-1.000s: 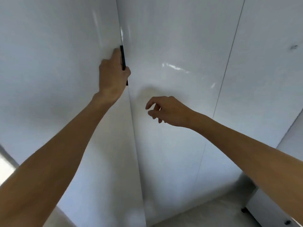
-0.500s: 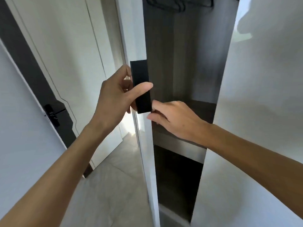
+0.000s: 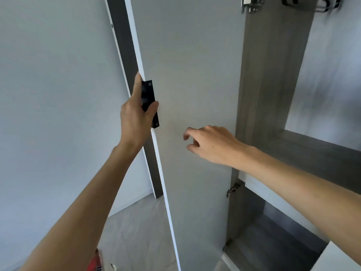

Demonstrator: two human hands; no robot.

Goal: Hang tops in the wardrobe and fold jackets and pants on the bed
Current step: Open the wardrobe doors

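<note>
The wardrobe's left door (image 3: 195, 75) stands swung wide, its pale inner face toward me. My left hand (image 3: 136, 116) grips the black handle (image 3: 150, 102) on the door's edge, thumb across the front. My right hand (image 3: 211, 143) hovers in front of the door's inner face with loosely curled fingers and holds nothing. Black hangers (image 3: 310, 2) hang at the top right inside the wardrobe. A grey shelf (image 3: 312, 153) crosses the inside behind my right forearm. No garments hang there.
A white wall (image 3: 48, 114) fills the left side, with grey floor tiles (image 3: 132, 231) below. A piece of red patterned fabric (image 3: 95, 261) shows at the bottom edge. A door hinge (image 3: 233, 189) sits at the wardrobe's grey side panel (image 3: 263, 75).
The door has swung from shut to wide open under my left hand's grip on the handle. My right hand left the handle area and now hangs free before the door's inner face.
</note>
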